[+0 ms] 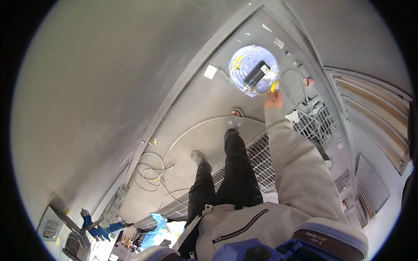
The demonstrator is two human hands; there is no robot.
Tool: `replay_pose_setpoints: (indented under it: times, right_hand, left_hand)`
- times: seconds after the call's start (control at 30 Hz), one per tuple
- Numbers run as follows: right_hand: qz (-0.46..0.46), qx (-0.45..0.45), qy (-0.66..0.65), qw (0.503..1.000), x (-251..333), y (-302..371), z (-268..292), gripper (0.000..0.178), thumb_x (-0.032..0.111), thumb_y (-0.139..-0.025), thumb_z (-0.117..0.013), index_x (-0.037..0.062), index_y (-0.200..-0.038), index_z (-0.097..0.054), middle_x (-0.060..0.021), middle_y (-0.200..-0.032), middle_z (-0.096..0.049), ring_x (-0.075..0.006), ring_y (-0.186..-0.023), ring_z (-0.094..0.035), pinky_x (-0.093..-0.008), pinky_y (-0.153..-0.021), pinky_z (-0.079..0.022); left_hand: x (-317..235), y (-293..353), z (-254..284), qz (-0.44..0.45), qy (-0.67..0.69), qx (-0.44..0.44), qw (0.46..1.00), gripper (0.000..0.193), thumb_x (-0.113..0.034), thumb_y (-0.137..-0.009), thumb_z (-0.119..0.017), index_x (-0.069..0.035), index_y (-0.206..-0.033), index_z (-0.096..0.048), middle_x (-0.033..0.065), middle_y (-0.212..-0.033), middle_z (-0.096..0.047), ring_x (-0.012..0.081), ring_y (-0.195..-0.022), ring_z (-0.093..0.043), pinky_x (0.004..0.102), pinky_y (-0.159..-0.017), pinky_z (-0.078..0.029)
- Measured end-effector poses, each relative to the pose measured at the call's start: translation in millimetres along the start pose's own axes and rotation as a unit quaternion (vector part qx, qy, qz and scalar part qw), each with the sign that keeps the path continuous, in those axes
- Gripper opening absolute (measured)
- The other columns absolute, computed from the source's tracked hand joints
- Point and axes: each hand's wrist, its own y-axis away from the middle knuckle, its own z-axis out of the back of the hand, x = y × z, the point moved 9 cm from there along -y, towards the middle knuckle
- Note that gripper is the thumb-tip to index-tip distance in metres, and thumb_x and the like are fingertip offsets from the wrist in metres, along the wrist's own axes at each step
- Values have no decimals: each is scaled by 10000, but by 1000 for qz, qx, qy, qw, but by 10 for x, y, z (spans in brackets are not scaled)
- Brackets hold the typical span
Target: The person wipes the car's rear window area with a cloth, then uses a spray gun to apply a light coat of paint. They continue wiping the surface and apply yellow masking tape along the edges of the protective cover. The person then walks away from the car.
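Out in front, my right arm reaches to a round bin (232, 82) with a pale bluish lining. My right hand (274, 100) is closed on a yellow strip (274, 87) at the bin's near right rim. Inside the bin lies a black cylindrical can (256, 75) with a light label. More yellow scraps (237, 62) and crumpled pale wrapping sit around it. The fingertips are small in the picture, and whether the hand also touches the rim I cannot tell. My left hand is outside the picture.
A pale hose (191, 131) curves across the floor and coils at left. Metal floor grating (261, 158) runs beside my feet. Paper scraps (210, 71) lie around the bin. A blue spray gun (102, 230) hangs at lower left; wooden-edged slats (370, 113) line the right wall.
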Motion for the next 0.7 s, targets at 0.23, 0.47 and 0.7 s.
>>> replay_pose_setpoints:
  times: [0.23,0.47,0.7]
  right_hand:
    - [-374,364,-557,646,1430,1703,-155,378,393,-1114,-537,97,-918,-669,2,-627,-422,-202,-677,-497,-507,-944,-494]
    - [-415,589,-523,456,3280,4056,-10,425,394,-1145,-471,148,-824,-600,35,-644,-369,-162,-674,-453,-462,-967,-442]
    - [-476,716,-369,354,3820,6744,289,450,404,-1181,-402,172,-818,-532,56,-632,-374,-137,-654,-432,-423,-923,-449]
  left_hand:
    - [110,325,-101,-138,80,1,987,205,-267,-1053,-776,-62,-1039,-777,-42,-757,-625,68,-679,-509,275,-624,-432]
    - [-1181,1262,116,-353,209,10,912,220,-137,-1044,-758,-33,-1233,-800,-8,-890,-672,71,-776,-568,245,-702,-445]
    - [-405,1921,779,-454,403,-36,794,407,-11,-963,-801,-13,-1365,-735,47,-1104,-737,61,-891,-612,231,-798,-496]
